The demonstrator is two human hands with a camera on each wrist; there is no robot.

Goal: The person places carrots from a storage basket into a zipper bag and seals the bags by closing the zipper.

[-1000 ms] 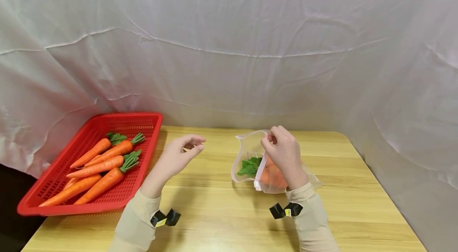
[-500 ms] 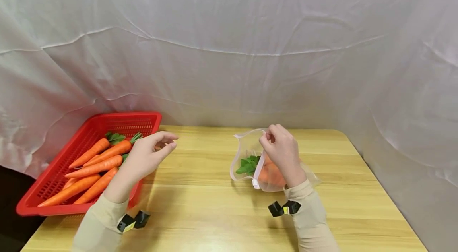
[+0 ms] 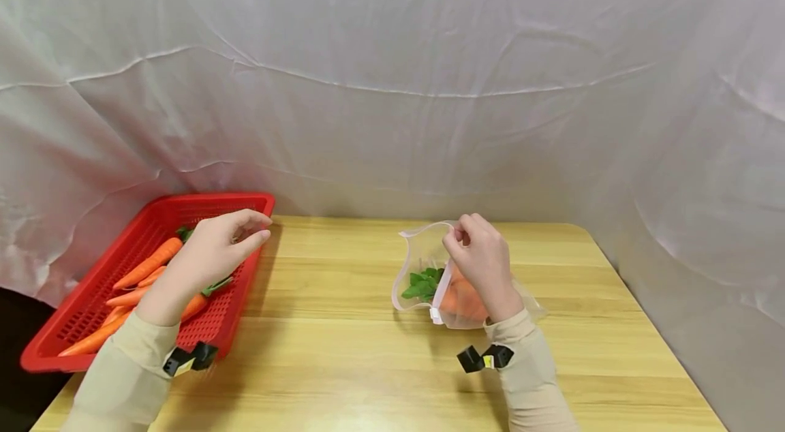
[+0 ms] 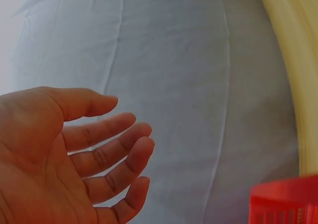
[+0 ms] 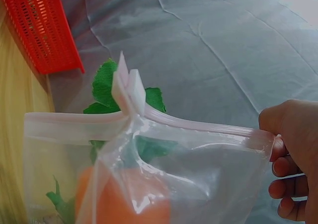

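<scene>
One bag point(image 3: 450, 289) is in your grip, over the right half of the table point(image 3: 343, 364), its mouth gaping toward the left. Your right hand point(image 3: 481, 255) pinches the bag's edge at one end of the zip, thumb and fingers pressed together on the strip; the right wrist view shows the same pinch at the bag's upper corner. Inside the bag you have orange carrot flesh point(image 3: 466, 301) showing through the clear plastic, with green leaves point(image 3: 423, 284) at the mouth; you cannot tell how many carrots are in there. The white slider point(image 3: 436, 315) sits on the near side of the mouth.

Your left hand point(image 3: 214, 244) is well apart from the bag, above the red basket point(image 3: 221, 196) at the table's left. Its fingers are spread and gently bent, thumb apart from them, palm bare; in the left wrist view you see a gap between thumb and forefinger. Several carrots point(image 3: 147, 263) lie in the basket beneath and beside that hand, tops mostly pointing right, some hidden by your wrist.

You wear beige sleeves point(image 3: 530, 377), with a small black camera point(image 3: 470, 359) on each wrist. Pale, creased cloth point(image 3: 380, 125) hangs behind the table.
</scene>
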